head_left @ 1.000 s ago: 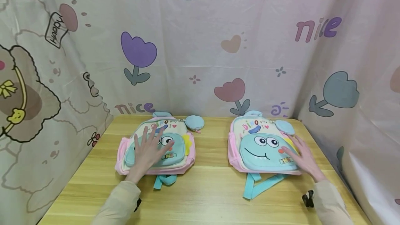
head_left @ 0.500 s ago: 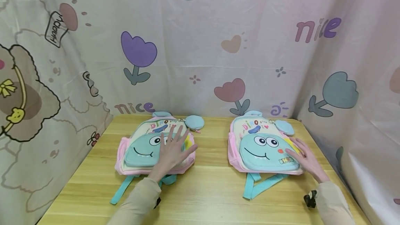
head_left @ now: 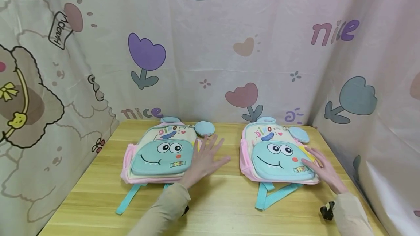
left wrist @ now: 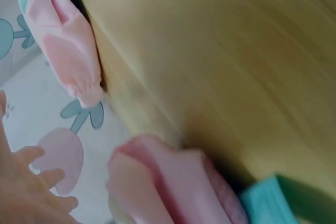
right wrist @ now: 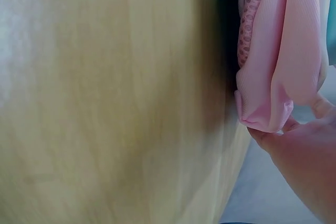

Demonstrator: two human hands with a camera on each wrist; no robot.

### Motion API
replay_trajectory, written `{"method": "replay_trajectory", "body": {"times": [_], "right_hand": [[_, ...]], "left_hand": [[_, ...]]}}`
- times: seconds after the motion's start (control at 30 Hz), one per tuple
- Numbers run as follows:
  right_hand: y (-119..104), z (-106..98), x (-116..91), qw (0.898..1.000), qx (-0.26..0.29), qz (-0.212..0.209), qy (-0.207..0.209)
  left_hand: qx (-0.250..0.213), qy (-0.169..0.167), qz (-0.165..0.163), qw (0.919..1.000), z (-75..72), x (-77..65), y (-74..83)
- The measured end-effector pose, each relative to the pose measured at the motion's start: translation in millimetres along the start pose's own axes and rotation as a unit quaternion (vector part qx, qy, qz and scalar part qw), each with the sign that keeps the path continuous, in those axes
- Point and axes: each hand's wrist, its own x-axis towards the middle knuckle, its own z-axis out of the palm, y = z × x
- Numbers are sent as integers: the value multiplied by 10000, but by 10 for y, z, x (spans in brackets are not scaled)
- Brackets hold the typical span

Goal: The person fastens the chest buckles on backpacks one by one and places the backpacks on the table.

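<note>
Two matching small backpacks in pink, cream and mint, each with a cartoon dinosaur face, lie face up on a wooden table. My left hand (head_left: 204, 160), fingers spread, hovers by the right edge of the left backpack (head_left: 157, 165); in the left wrist view that hand (left wrist: 26, 184) appears apart from the pink fabric. At the lower right side of the right backpack (head_left: 275, 168) is my right hand (head_left: 325, 170), thumb toward the front pocket. In the right wrist view its fingers (right wrist: 262, 136) touch the pink side, and part of them is hidden.
Round blue pouches (head_left: 205, 129) hang at each backpack's upper right. Mint straps (head_left: 280, 195) trail toward the front of the wooden table (head_left: 223, 207). A printed curtain (head_left: 203, 46) encloses the back and both sides.
My left hand has swept rightward across the left backpack's front to its right edge, uncovering the dinosaur face. My right hand has shifted slightly right and down, fingers drawn closer together. Both backpacks stay put.
</note>
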Motion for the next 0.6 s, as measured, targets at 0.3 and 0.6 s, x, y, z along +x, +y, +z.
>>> {"method": "replay_trajectory", "body": {"times": [0.3, 0.6], "right_hand": [[23, -15, 0, 9997, -18, 231, -75], [19, -24, -1, 9984, -36, 520, -199]], "left_hand": [[-77, -407, 203, 9989, 215, 119, 219], [-75, -847, 408, 9955, 375, 218, 437]]}}
